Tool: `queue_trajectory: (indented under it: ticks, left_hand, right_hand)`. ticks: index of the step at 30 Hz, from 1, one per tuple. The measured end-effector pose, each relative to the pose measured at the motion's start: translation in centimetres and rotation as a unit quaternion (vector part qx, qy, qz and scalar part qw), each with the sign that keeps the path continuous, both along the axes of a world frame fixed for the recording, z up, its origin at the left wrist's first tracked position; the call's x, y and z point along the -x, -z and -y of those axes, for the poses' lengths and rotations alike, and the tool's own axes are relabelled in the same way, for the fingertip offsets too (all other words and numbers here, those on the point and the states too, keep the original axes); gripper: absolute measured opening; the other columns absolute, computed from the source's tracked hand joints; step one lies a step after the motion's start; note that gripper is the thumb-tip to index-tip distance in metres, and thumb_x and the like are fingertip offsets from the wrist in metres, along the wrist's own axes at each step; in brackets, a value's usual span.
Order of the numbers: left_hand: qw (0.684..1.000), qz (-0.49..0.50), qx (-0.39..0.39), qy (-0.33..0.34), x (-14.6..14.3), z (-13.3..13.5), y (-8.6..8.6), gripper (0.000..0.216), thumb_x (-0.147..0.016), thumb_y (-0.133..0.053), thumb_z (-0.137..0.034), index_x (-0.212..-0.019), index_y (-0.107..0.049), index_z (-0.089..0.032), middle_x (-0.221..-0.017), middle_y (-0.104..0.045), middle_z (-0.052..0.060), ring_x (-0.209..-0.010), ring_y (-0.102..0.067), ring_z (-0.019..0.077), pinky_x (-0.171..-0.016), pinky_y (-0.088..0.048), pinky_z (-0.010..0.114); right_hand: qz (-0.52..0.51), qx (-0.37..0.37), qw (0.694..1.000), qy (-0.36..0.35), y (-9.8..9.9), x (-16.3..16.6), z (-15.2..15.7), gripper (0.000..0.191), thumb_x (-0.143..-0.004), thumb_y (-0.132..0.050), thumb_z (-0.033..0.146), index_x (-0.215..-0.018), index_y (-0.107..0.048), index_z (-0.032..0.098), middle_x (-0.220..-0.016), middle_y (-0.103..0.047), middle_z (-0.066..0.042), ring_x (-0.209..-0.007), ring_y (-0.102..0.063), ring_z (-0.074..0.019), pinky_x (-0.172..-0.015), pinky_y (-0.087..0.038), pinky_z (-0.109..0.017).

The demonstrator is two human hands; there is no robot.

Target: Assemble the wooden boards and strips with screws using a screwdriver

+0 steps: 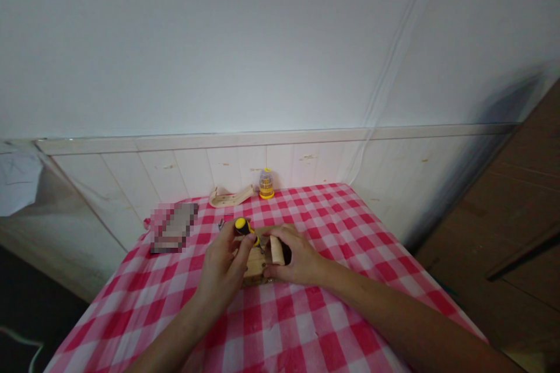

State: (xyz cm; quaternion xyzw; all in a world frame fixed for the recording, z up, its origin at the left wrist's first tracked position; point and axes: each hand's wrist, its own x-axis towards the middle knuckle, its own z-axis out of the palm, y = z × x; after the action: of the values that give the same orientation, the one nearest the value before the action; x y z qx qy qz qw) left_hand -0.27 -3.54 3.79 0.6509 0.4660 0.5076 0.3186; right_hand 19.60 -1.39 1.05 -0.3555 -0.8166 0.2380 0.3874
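My left hand (225, 259) is closed round a small screwdriver (241, 225) with a yellow and black handle. The screwdriver's shaft slants down toward a light wooden piece (252, 271) lying on the table between my hands. My right hand (300, 253) grips a pale, rounded wooden part (276, 249) at the right side of that piece, thumb in front and fingers behind. Small dark spots, perhaps screws or holes, show on the wood. Whether the rounded part is joined to the piece below I cannot tell.
A red and white checked cloth (297, 332) covers the table. Toward the wall stand a curved wooden piece (231, 198) and a yellow-based bit container (266, 185). Small metal bits (221, 224) lie behind my left hand. A blurred flat object (175, 227) rests at the left edge.
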Motion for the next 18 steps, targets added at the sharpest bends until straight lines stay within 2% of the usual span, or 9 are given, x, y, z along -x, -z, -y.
queue_trajectory:
  ticks: [8,15,18]
  left_hand:
    - [1.0,-0.007,0.006,-0.005,-0.22,-0.31,0.12,0.027,-0.089,-0.061,-0.043,-0.106,-0.059,-0.022,-0.097,-0.071,0.004,-0.085,-0.073,0.0208,-0.07,-0.057,0.03]
    - [0.998,-0.015,0.017,-0.062,-0.42,-0.53,0.59,0.039,-0.082,-0.069,-0.05,-0.104,-0.058,-0.02,-0.094,-0.069,0.004,-0.079,-0.073,0.021,-0.067,-0.057,0.03]
    - [0.997,-0.047,0.006,-0.054,-0.23,-0.39,0.38,0.036,-0.084,-0.067,-0.05,-0.105,-0.059,-0.021,-0.096,-0.07,0.004,-0.083,-0.073,0.0218,-0.069,-0.057,0.031]
  right_hand:
    - [0.013,0.0,1.0,-0.001,0.05,-0.02,-0.14,0.071,-0.064,-0.092,0.035,-0.126,-0.059,0.025,-0.12,-0.069,-0.008,-0.112,-0.063,-0.0285,-0.102,-0.044,-0.047]
    - [0.009,0.0,1.0,-0.001,-0.06,0.04,-0.07,0.073,-0.061,-0.094,0.029,-0.126,-0.06,0.026,-0.122,-0.069,-0.007,-0.114,-0.063,-0.0283,-0.103,-0.044,-0.047]
    - [0.013,-0.002,1.0,0.004,0.07,0.01,-0.06,0.074,-0.061,-0.093,0.031,-0.127,-0.06,0.026,-0.123,-0.069,-0.008,-0.115,-0.063,-0.0287,-0.103,-0.043,-0.048]
